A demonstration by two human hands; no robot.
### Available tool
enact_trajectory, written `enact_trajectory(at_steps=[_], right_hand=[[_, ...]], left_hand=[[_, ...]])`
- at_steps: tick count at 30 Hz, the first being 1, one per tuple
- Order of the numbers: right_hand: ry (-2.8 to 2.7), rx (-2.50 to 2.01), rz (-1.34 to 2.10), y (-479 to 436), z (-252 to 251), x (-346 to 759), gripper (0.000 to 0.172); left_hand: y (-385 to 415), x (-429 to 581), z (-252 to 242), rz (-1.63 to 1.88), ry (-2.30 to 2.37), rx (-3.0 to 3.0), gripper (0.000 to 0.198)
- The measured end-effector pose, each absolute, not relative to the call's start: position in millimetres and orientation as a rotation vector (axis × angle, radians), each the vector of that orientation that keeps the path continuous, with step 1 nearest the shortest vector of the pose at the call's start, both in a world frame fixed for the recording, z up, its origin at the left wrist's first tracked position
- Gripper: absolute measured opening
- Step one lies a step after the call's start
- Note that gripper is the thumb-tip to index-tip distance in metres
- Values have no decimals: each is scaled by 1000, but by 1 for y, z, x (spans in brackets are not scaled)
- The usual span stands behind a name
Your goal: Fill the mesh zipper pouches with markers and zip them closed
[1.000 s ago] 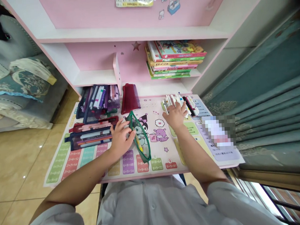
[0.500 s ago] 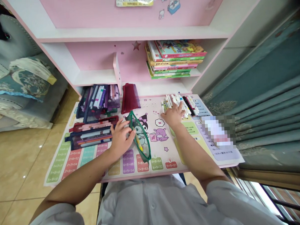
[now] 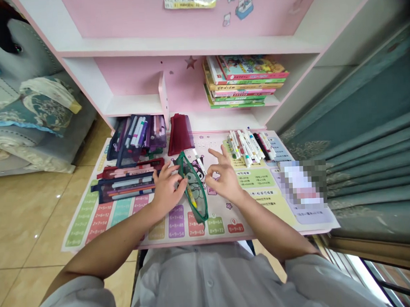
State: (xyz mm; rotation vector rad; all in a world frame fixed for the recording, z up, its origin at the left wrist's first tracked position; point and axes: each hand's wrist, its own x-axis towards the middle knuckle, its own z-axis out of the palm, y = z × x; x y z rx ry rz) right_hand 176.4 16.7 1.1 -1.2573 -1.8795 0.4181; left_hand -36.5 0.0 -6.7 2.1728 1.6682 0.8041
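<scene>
A green mesh pencil pouch (image 3: 196,190) lies in front of me on the desk mat, with a yellow pen (image 3: 192,195) inside. My left hand (image 3: 168,186) is at the pouch's left edge, thumb and index finger closed on its side. My right hand (image 3: 223,174), just right of the pouch, pinches a white marker (image 3: 199,161) between thumb and index finger, other fingers spread. The marker slants over the upper part of the pouch. Farther right, several white markers (image 3: 247,146) lie in a loose pile.
Filled dark mesh pouches (image 3: 133,138) are heaped at the back left, with red and navy pouches (image 3: 125,187) in front. A dark red pouch (image 3: 180,134) lies at the back middle. Books (image 3: 246,81) are stacked on the shelf. A blurred object (image 3: 301,182) is at the right.
My right hand has moved left from the marker pile to the green pouch, bringing a white marker with it. My left hand has stayed at the pouch. The view has shifted slightly.
</scene>
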Motion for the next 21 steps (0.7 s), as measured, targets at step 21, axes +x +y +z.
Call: enact_trajectory(at_steps=[21], right_hand=[[-2208, -1628, 766, -9, 12, 142, 18]], left_hand=[[1, -36, -11, 855, 1653, 2189, 26]])
